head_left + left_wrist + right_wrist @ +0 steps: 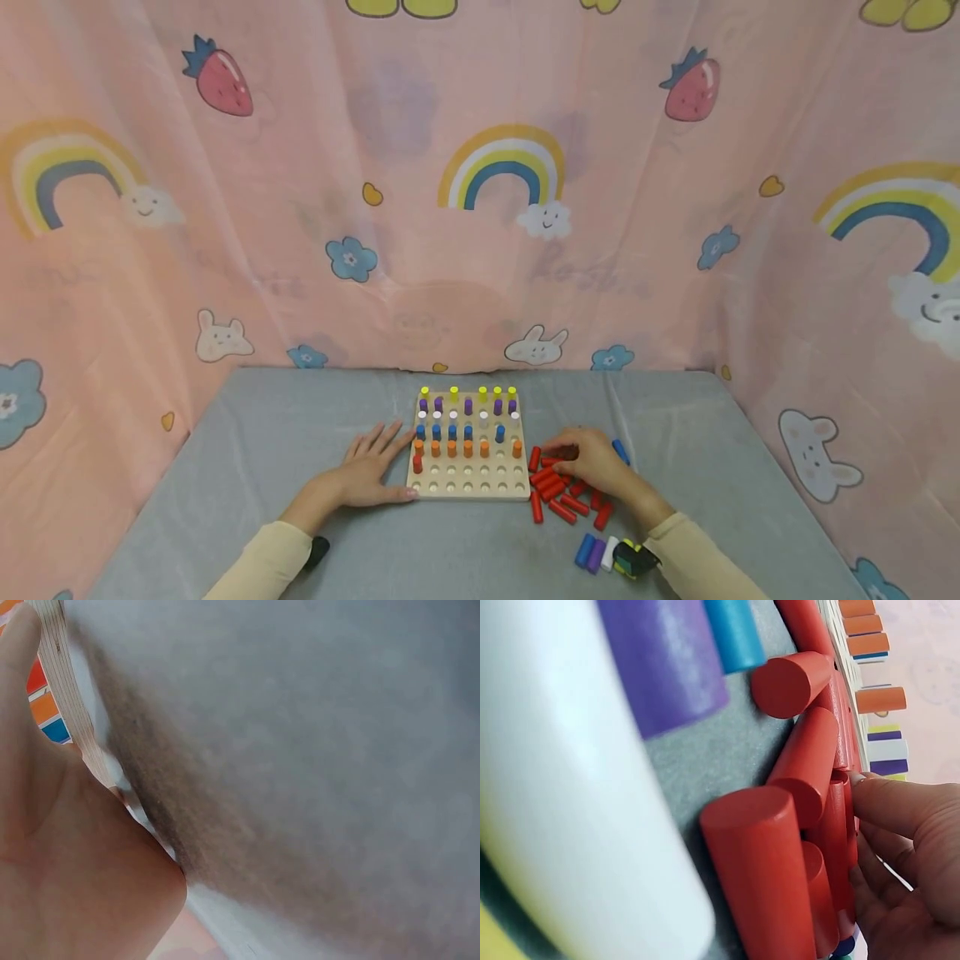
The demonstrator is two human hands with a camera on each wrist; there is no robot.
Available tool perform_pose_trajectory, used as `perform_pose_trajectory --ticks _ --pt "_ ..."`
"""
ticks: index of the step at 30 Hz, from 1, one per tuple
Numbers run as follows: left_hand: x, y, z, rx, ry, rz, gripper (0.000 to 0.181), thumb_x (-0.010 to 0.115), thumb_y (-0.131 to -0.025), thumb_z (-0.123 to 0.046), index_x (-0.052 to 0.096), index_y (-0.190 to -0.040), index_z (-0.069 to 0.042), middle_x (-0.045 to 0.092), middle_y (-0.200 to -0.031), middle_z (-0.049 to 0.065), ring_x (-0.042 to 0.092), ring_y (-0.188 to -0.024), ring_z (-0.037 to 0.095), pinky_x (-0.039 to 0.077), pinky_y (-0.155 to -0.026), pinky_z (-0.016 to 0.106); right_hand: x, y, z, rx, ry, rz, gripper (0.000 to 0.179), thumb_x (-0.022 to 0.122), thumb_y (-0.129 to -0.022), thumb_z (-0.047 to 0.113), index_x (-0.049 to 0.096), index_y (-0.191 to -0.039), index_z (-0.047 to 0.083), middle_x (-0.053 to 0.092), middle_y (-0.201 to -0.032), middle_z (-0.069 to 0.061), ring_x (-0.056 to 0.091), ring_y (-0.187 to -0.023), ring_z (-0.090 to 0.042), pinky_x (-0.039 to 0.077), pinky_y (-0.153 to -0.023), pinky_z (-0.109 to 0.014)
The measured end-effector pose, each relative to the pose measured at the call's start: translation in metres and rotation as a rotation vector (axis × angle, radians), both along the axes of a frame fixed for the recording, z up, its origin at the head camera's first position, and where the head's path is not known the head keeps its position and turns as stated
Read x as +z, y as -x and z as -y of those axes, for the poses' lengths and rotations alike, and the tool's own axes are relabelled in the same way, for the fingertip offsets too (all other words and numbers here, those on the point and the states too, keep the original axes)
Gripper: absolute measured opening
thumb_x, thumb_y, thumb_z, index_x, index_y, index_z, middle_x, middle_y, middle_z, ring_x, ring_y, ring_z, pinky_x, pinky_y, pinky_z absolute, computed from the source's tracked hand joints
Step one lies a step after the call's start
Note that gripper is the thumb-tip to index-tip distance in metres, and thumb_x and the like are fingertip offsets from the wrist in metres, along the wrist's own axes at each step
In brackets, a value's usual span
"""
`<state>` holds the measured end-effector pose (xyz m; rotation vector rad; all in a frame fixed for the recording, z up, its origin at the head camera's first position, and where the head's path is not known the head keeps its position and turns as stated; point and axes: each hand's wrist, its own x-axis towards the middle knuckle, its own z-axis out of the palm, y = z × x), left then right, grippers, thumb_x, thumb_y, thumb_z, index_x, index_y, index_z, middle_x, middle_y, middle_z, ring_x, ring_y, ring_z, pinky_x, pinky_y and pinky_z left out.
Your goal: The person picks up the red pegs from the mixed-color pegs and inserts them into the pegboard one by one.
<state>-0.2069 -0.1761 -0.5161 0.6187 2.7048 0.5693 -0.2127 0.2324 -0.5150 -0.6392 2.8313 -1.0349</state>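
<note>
Spreading its fingers, the left hand (pixel 363 477) touches the wooden pegboard (pixel 460 478) at its left edge, where only the left wrist view shows layered grain. Open holes line the near rows. Just right, loose red pegs (pixel 562 512) lie smooth, flat-ended; the right hand (pixel 596 461) curves over them, its grip unclear. Grey table (pixel 720 467) stretches beyond, rightward.

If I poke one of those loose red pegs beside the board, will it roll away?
Probably a little: a loose red peg lies on its side, and its sides look smooth and round. The other red pegs crowded nearby might stop it soon. Their crisp edges suggest something stiff, so I'd guess they won't squish.
</note>
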Motion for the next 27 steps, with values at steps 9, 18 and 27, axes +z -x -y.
perform_pose_trajectory --ticks 9,18,27 --pt "0.004 -0.002 -0.001 0.003 0.018 -0.020 0.100 0.065 -0.083 -0.067 0.020 -0.159 -0.020 0.012 -0.168 0.013 0.007 -0.154 0.043 0.007 -0.120 0.068 -0.004 0.003 0.000 0.013 0.034 0.055 0.020 0.076 -0.083 0.006 0.078 -0.102 0.013 0.071 -0.096 0.001 0.058 -0.080 -0.001 0.050 -0.070 -0.019" --pt "-0.009 0.002 0.002 0.005 -0.021 -0.015 0.105 0.063 -0.079 -0.074 0.019 -0.159 -0.024 0.010 -0.169 0.010 0.003 -0.155 0.041 0.001 -0.120 0.067 -0.003 0.002 0.001 0.006 0.028 0.065 0.019 0.075 -0.084 0.006 0.078 -0.101 0.012 0.071 -0.095 0.000 0.057 -0.079 -0.001 0.049 -0.069 -0.019" --pt "0.004 -0.002 -0.002 0.007 0.033 -0.012 0.101 0.065 -0.082 -0.068 0.020 -0.160 -0.021 0.012 -0.168 0.012 0.006 -0.154 0.042 0.006 -0.120 0.067 0.000 0.001 0.003 -0.004 0.001 0.046 0.018 0.075 -0.084 0.006 0.078 -0.101 0.013 0.071 -0.094 0.002 0.057 -0.079 -0.001 0.049 -0.069 -0.019"
